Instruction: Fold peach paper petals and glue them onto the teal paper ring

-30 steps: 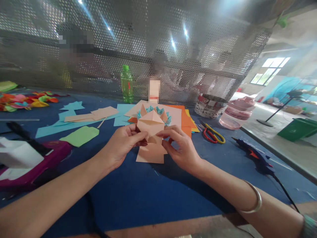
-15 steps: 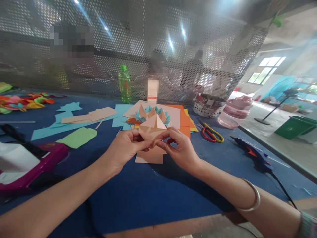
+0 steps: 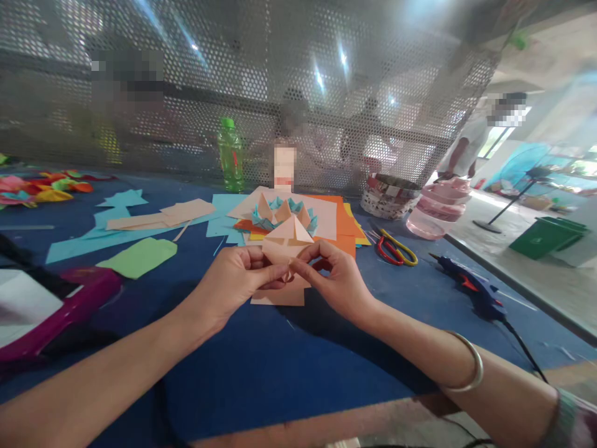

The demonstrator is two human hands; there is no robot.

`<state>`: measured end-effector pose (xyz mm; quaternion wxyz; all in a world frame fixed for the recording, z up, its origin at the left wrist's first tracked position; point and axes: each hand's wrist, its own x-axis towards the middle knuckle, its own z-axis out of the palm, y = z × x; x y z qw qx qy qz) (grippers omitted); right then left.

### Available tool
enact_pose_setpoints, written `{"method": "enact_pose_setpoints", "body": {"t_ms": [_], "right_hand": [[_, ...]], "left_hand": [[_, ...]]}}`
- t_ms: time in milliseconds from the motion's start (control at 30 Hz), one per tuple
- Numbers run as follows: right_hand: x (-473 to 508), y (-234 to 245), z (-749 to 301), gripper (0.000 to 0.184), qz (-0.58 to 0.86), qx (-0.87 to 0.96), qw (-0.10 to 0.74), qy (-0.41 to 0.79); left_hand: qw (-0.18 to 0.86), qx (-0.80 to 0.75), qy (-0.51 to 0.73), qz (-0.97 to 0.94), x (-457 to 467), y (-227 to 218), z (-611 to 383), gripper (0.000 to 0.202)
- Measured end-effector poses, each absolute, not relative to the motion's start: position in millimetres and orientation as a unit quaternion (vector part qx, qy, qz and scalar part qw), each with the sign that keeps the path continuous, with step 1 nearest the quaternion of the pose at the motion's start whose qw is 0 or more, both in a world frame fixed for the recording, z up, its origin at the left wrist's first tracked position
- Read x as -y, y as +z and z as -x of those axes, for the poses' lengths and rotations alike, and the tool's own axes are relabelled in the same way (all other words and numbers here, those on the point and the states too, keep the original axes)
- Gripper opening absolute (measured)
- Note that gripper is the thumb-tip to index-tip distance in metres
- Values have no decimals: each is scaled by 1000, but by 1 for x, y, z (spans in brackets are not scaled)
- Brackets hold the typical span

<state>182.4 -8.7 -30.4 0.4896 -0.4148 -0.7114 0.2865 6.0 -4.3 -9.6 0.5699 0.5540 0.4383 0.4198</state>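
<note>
Between my two hands is a folded piece of peach paper (image 3: 285,241), with a pointed top and creased sides. My left hand (image 3: 240,274) pinches its left and lower edge between thumb and fingers. From the other side my right hand (image 3: 333,274) grips the lower right edge, the thumbs almost meeting at the bottom. Just behind stand folded blue and peach paper pieces (image 3: 262,218) with pointed tips, on a stack of coloured sheets (image 3: 326,218). A flat peach sheet (image 3: 280,297) lies on the blue table below my hands.
Scissors (image 3: 395,247), a glue gun (image 3: 471,283), a woven basket (image 3: 389,196) and a pink bottle (image 3: 438,208) are at right. A green bottle (image 3: 231,155) stands behind. Left are green paper (image 3: 140,257), blue paper (image 3: 79,242) and a magenta object (image 3: 88,292). A person (image 3: 466,146) stands beyond.
My thumbs have shifted slightly at the bottom of the folded paper, which stays held by both hands. The view has turned a little, and a person has appeared at the far right.
</note>
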Motion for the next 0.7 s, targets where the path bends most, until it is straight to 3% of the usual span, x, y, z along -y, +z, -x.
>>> {"method": "enact_pose_setpoints", "body": {"t_ms": [700], "right_hand": [[13,-29,-179,18,406,698,516,286]], "left_hand": [[605,-423,414,-532,5,-11,-7,18]]}}
